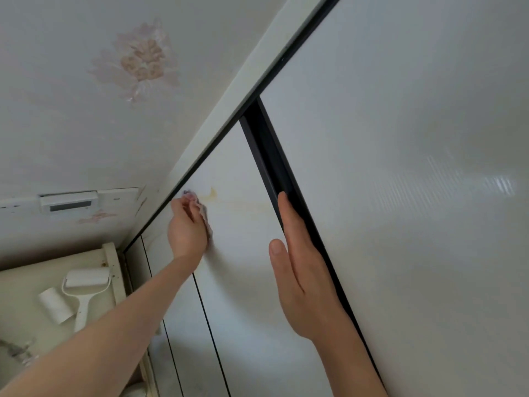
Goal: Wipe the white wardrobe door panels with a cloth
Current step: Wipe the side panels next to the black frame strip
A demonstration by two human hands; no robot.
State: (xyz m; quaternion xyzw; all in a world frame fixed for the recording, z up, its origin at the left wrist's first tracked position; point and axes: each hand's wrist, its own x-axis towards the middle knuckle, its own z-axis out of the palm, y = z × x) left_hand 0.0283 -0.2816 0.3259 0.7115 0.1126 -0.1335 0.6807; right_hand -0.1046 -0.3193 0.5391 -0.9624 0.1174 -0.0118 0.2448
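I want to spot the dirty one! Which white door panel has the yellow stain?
The panel under the cloth, left of the black door edge: a yellow stain sits there. The big right panel looks clean.

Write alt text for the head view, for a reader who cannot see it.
A person's left hand presses a cloth on a white wardrobe panel beside a yellowish stain, near the top. The right hand lies flat, fingers straight, along the black door edge. A lint roller lies on a surface at lower left.
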